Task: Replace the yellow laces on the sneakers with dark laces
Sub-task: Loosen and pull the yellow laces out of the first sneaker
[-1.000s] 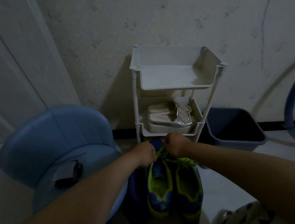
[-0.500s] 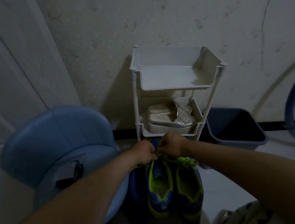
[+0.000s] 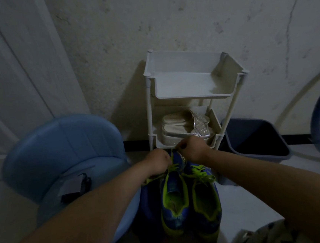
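Two blue sneakers with yellow-green trim stand side by side on the floor, toes away from me: the left sneaker (image 3: pixel 173 203) and the right sneaker (image 3: pixel 206 208). Both hands work at the toe end of the left sneaker. My left hand (image 3: pixel 157 161) is closed on its yellow lace (image 3: pixel 172 167), and my right hand (image 3: pixel 193 149) pinches the same lace a little higher, pulling a strand upward. The right sneaker still carries its yellow lace (image 3: pixel 200 171), bunched over the tongue. No dark laces can be made out in the dim light.
A white two-tier rack (image 3: pixel 191 95) stands against the wall just beyond the sneakers, with silver sandals (image 3: pixel 185 128) on its lower shelf. A blue round chair (image 3: pixel 61 149) with a dark strap lying on it is at the left, a dark bin (image 3: pixel 257 141) at the right.
My right hand has risen and moved slightly right, drawing the yellow lace up from the left sneaker. My left hand shifted a little lower on the lace. The sneakers stay put.
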`<action>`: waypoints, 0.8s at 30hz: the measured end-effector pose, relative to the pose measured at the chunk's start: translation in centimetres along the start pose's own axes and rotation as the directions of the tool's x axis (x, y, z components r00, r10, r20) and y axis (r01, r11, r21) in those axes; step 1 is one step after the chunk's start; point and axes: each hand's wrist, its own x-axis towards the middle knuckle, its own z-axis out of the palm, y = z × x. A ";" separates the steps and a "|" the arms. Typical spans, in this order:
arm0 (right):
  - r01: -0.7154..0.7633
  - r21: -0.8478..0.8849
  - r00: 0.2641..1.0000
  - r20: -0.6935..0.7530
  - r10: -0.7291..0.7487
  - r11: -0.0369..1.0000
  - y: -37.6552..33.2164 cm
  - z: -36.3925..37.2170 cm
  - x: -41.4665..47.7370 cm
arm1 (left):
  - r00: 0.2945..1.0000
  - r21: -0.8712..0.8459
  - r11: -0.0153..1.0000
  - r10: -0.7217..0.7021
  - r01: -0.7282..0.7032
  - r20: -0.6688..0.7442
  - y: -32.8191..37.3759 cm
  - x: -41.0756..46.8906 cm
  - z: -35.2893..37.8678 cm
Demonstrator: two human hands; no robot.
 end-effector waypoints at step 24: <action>0.079 -0.073 0.980 0.188 -0.064 0.994 -1.9 0.6 -1.7 | 0.971 -0.445 0.884 0.035 -0.141 -0.237 1.8 -0.1 -1.9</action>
